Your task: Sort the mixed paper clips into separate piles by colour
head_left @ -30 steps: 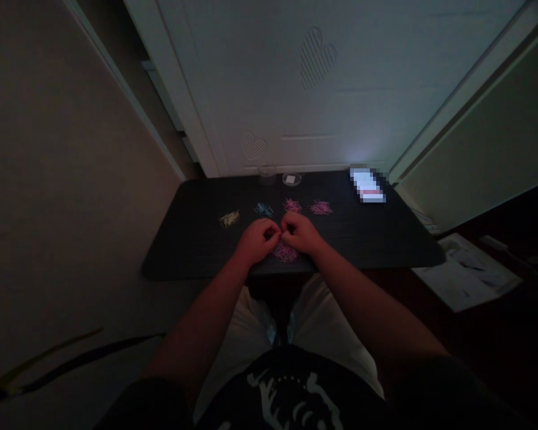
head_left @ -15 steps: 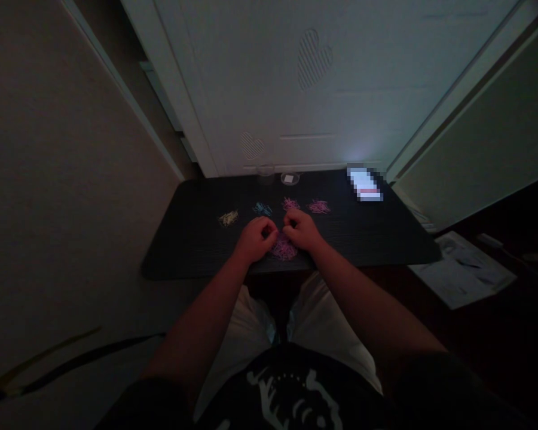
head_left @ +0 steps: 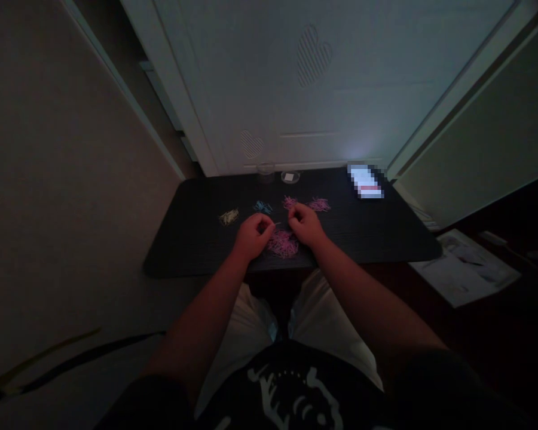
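My left hand [head_left: 253, 234] is closed in a pinch, and a thin pale strand [head_left: 277, 223] sticks out from its fingertips. My right hand [head_left: 305, 224] is also closed, its fingers curled together; what they hold, if anything, is hidden. Between and below the hands lies a large pile of thin pink and purple strands [head_left: 283, 244]. Farther back are a pink pile [head_left: 289, 202] just beyond my right hand, another pink pile [head_left: 319, 204] to its right, a blue pile [head_left: 262, 207] and a pale yellow pile [head_left: 228, 217].
The dark table [head_left: 188, 239] stands against a white panel with heart reliefs. At its back edge are a clear round container [head_left: 266, 172] and a clear round lid [head_left: 290, 177] with a white square. A lit, pixelated screen [head_left: 366, 181] lies back right. Papers [head_left: 466, 266] lie beyond the right side.
My hands have moved slightly apart, the right one up and to the right. The pale strand now shows at my left fingertips, and more of the large pile is visible.
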Tool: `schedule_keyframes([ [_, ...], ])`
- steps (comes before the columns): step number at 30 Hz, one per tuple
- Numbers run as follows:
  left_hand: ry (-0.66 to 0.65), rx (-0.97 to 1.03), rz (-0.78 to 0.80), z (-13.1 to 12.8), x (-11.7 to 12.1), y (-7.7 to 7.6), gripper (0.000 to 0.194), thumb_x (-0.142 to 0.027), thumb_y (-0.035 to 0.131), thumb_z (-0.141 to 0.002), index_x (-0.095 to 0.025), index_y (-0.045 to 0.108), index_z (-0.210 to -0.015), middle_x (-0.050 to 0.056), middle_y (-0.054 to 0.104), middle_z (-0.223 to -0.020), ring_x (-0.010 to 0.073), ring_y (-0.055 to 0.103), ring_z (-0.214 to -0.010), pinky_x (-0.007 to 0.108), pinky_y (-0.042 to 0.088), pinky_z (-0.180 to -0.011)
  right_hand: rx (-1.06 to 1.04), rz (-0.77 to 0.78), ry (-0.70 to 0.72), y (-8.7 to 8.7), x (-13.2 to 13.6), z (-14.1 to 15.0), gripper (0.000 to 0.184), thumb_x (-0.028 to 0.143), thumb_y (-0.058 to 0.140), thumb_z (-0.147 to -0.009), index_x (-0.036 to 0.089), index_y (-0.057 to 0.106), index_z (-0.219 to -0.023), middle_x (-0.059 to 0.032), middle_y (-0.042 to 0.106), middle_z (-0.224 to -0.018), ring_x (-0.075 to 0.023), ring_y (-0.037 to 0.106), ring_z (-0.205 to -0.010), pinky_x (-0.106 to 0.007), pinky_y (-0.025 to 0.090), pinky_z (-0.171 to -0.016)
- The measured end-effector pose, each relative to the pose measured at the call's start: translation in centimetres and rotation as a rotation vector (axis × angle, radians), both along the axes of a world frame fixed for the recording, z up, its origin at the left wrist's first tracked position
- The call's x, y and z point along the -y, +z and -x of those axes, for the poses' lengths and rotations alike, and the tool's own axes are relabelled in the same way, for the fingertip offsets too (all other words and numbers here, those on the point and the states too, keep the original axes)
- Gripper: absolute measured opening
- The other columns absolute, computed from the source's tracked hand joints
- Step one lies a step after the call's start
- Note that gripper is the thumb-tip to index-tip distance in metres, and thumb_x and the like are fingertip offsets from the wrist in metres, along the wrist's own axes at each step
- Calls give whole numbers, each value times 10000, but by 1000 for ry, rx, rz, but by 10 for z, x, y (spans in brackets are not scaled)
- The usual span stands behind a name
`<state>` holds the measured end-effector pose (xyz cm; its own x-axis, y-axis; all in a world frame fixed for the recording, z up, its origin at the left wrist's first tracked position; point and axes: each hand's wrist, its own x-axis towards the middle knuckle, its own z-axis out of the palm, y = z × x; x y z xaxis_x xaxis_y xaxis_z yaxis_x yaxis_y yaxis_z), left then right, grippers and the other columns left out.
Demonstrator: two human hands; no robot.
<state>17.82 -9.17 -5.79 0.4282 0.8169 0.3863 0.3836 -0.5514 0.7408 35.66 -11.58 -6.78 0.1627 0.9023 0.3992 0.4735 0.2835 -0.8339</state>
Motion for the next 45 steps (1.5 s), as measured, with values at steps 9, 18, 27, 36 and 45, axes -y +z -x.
schedule_keyframes([
  [9, -23, -41, -17, 0, -1, 0, 95, -263, 577, -792, -177, 610, -772, 7, 593, -727, 131, 550, -692, 254, 435, -628, 42, -49, 194, 2, 3, 4, 79, 227, 587, -742, 170, 642, -740, -23, 586, -714, -134, 521, -647, -270, 394, -598],
  [18, -10, -41, -9, 0, -1, 2, 86, -251, 578, -780, -175, 597, -746, 5, 587, -704, 132, 546, -687, 253, 433, -618, -9, 22, 132, -1, -1, 4, 101, 250, 578, -757, 171, 638, -735, -19, 623, -721, -136, 540, -654, -268, 411, -618],
  [27, 14, -52, 0, 1, 0, 0, 95, -252, 559, -785, -172, 580, -738, 2, 584, -707, 127, 538, -665, 247, 421, -593, -252, 34, 0, 0, -5, -3, 131, 291, 574, -737, 177, 571, -674, 18, 544, -609, -111, 480, -568, -246, 382, -555],
  [36, 13, -55, 5, 1, 0, 0, 67, -231, 568, -768, -171, 595, -756, 3, 594, -713, 126, 547, -670, 240, 427, -593, -122, 100, 244, 0, -1, 2, 170, 321, 630, -704, 166, 657, -769, -7, 609, -674, -119, 514, -594, -253, 397, -569],
  [45, 63, -54, -28, 1, 0, -1, 84, -241, 571, -769, -170, 586, -728, 7, 605, -726, 129, 553, -685, 249, 430, -616, -303, 113, 17, 4, -5, -4, 205, 362, 568, -726, 183, 522, -636, 34, 497, -532, -101, 444, -498, -233, 347, -492],
])
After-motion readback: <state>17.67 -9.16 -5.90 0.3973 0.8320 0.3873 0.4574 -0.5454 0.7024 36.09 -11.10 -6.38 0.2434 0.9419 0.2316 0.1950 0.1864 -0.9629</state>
